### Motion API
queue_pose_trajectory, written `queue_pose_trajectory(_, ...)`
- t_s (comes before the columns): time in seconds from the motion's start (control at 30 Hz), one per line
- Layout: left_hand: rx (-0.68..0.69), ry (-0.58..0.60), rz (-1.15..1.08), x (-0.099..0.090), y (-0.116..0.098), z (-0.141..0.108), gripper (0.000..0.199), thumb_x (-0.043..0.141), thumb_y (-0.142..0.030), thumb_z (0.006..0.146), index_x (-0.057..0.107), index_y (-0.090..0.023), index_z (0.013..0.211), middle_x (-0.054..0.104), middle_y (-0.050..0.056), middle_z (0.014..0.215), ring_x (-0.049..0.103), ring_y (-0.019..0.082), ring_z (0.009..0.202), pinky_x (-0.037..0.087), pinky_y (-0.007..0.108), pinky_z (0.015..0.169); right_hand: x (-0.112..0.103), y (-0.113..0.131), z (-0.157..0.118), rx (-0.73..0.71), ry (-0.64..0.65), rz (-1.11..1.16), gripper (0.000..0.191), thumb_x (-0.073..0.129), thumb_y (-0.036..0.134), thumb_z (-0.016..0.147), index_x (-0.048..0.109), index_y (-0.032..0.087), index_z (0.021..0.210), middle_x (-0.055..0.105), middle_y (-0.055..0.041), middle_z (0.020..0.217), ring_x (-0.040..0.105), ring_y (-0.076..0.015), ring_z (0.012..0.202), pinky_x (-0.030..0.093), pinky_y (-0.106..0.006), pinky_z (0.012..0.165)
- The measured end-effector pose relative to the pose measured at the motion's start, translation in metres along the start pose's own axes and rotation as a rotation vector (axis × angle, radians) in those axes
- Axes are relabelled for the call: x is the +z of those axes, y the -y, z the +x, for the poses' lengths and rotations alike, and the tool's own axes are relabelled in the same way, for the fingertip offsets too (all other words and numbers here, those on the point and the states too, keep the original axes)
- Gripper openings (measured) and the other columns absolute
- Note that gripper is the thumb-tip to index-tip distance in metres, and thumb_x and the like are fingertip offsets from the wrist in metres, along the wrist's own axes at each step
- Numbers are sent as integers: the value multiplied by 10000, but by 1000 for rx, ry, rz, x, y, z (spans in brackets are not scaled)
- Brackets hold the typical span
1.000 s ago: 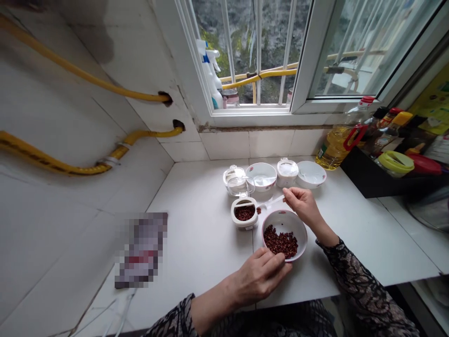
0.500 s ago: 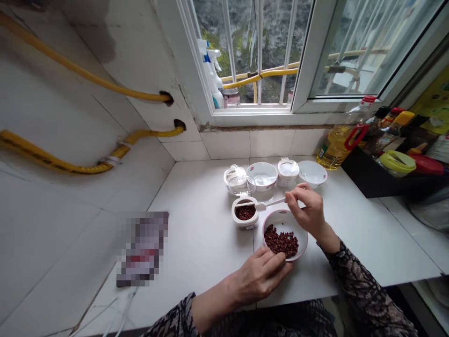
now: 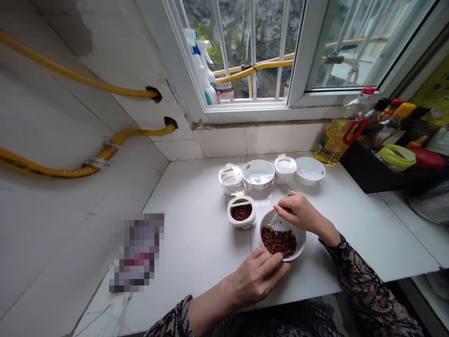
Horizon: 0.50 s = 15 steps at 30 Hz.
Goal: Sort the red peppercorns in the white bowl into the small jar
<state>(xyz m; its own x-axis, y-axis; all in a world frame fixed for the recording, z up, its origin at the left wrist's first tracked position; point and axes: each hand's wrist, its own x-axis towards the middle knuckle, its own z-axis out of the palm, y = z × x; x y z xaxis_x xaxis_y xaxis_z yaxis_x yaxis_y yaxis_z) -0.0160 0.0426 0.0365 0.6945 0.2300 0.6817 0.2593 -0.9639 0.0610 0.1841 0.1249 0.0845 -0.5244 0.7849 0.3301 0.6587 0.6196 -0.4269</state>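
Note:
A white bowl [image 3: 300,233] with a pink rim holds a heap of dark red peppercorns [image 3: 278,242]. My left hand [image 3: 257,274] grips the bowl's near rim, fingers on its edge. Over the bowl's far side, my right hand [image 3: 296,213] is closed around the handle of a small white spoon [image 3: 272,222], whose tip dips down at the peppercorns. Just left of the bowl stands a white seasoning jar [image 3: 241,220], its clear lid raised, with more peppercorns inside. Neither hand touches the jar.
Behind stand a second open jar [image 3: 230,175], a white bowl [image 3: 257,175], a lidded jar [image 3: 285,168] and another bowl [image 3: 310,171]. An oil bottle [image 3: 331,145] and a black rack [image 3: 368,175] of condiments are at right. Yellow hoses [image 3: 87,84] cross the left wall.
My right hand has brought the spoon from above the seasoning jar to inside the bowl, tilting it downward. My left hand stays on the rim. The view has shifted slightly.

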Motion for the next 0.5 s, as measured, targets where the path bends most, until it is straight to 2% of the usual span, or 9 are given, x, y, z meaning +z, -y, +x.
queue_pose_trajectory(0.13,7,7,24,0,0,0,208,432,-86,978,622,-81,1064,606,84,946,500,125,696,457,283,658,-5,-3,0,136,-29,114,454,449,326,936,443,181,506,409,54,461,257,-87,493,321,-275,626)
queue_pose_trajectory(0.3,11,9,44,-1,0,1,215,424,-100,989,629,-86,1055,613,88,951,508,125,707,469,281,670,-14,-4,1,324,-24,345,459,475,445,897,509,174,529,427,32,495,336,-93,508,279,-250,527)
queue_pose_trajectory(0.5,14,-5,34,-1,0,0,209,433,-95,983,629,-80,1054,610,89,951,505,129,700,463,287,666,-12,-5,4,465,-17,601,484,539,558,805,487,173,516,359,47,492,286,-73,485,218,-230,460)
